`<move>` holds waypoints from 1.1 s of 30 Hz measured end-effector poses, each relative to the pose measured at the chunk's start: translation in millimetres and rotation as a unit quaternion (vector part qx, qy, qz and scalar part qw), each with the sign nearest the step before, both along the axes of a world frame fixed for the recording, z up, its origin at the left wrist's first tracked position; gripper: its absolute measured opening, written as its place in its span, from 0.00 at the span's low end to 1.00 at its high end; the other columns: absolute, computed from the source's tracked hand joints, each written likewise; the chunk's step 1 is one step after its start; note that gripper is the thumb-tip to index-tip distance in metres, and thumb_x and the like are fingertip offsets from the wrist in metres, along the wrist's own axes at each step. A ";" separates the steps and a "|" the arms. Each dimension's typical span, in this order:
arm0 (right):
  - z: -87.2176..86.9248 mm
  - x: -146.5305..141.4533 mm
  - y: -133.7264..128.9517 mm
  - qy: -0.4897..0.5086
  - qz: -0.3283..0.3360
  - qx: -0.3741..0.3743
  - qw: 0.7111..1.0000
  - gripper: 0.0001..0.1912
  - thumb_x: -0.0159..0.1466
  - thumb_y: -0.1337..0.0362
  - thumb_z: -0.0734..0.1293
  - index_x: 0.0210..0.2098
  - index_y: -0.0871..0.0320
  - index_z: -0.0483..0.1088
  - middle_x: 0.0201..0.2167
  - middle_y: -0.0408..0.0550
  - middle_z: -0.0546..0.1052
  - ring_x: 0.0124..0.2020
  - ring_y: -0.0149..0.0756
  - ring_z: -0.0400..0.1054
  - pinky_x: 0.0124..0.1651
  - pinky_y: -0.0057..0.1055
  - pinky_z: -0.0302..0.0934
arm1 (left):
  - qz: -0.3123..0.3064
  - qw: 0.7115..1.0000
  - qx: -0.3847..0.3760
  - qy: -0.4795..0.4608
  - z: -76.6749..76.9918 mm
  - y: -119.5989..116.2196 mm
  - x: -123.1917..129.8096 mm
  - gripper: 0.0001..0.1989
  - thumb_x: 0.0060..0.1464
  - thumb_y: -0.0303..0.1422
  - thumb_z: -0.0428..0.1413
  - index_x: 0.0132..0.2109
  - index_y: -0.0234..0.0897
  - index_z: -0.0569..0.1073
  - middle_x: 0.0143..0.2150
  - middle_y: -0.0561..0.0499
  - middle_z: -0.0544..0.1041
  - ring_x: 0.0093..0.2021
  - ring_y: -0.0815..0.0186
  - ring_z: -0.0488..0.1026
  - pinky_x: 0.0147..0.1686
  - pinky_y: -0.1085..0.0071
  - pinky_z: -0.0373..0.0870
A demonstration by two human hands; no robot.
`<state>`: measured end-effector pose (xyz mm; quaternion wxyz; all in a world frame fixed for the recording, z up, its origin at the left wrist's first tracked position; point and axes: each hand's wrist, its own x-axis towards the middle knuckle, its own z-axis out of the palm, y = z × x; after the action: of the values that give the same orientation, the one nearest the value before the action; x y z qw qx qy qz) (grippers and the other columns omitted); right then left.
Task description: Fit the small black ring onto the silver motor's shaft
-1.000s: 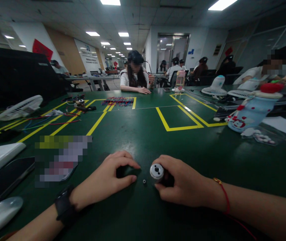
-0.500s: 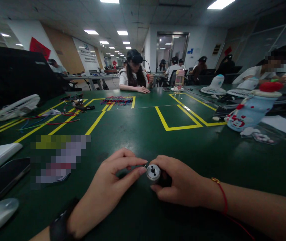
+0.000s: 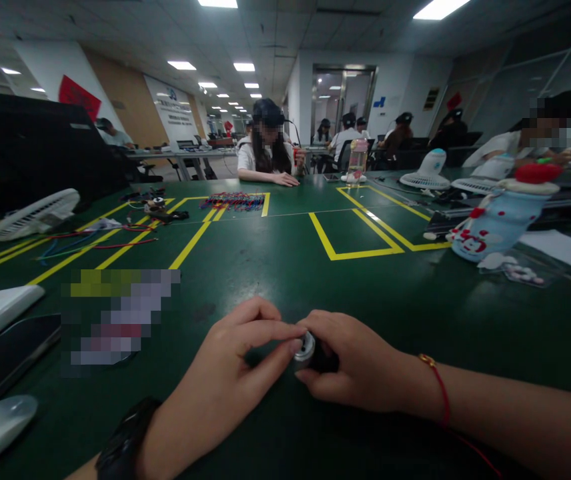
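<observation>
My right hand (image 3: 350, 360) is wrapped round a black cylinder with a silver metal end (image 3: 305, 355). That end faces up and toward me, and dark holes show in its face, partly covered by fingertips. My left hand (image 3: 238, 363) has thumb and forefinger pinched together right at the silver face. Whatever sits between those fingertips is too small and too hidden to name. Both hands are just above the green table (image 3: 245, 280), near its front edge.
Left lie a pixelated packet (image 3: 120, 327), a computer mouse (image 3: 0, 427) and loose wires (image 3: 125, 245). A blue bottle (image 3: 495, 223) stands right, beside a small clear bag (image 3: 515, 270). Across the table sits a person (image 3: 268, 150); a bundle of coloured wires (image 3: 235, 201) lies there.
My left fingertips have moved right, from beside the metal end onto its face, and now cover part of its holes. The cylinder has tilted slightly in my right hand.
</observation>
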<state>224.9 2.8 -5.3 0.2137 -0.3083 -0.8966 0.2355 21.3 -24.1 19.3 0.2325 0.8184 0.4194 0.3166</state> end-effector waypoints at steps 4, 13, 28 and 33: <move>-0.2 0.8 -0.4 0.006 0.001 -0.006 1.000 0.11 0.56 0.65 0.68 0.38 0.57 0.65 0.32 0.43 0.69 0.29 0.31 0.60 0.31 0.29 0.53 | 0.008 1.000 -0.012 -0.001 0.0 -2.3 0.2 0.11 0.61 0.30 0.52 0.48 0.46 0.75 0.38 0.53 0.70 0.39 0.65 0.69 0.38 0.70 0.65; 3.0 1.1 -0.6 0.019 -0.001 -0.013 1.000 0.16 0.55 0.65 0.69 0.43 0.58 0.67 0.34 0.43 0.70 0.31 0.31 0.61 0.34 0.28 0.54 | 0.161 0.957 -0.200 -0.136 -21.6 24.9 -24.6 0.14 0.60 0.43 0.51 0.35 0.38 0.73 0.24 0.57 0.64 0.25 0.68 0.59 0.23 0.74 0.54; 4.1 3.0 -1.3 0.020 0.000 -0.021 1.000 0.16 0.55 0.66 0.70 0.43 0.58 0.67 0.35 0.43 0.71 0.32 0.32 0.62 0.34 0.28 0.55 | 0.128 0.957 -0.234 -0.113 -25.8 32.4 -30.7 0.14 0.58 0.43 0.53 0.35 0.38 0.73 0.25 0.57 0.66 0.25 0.69 0.61 0.24 0.75 0.56; 2.0 2.7 -0.9 0.023 0.000 -0.022 0.999 0.16 0.55 0.66 0.69 0.43 0.58 0.67 0.35 0.43 0.71 0.32 0.31 0.62 0.34 0.28 0.55 | 0.045 0.966 -0.233 -0.098 -20.2 26.1 -27.2 0.09 0.57 0.38 0.55 0.43 0.40 0.73 0.31 0.54 0.70 0.31 0.66 0.67 0.29 0.73 0.62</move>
<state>227.6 1.9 -3.2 0.2274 -0.3073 -0.8861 0.2622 -5.9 2.1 -0.9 0.4427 0.6869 0.4929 0.2987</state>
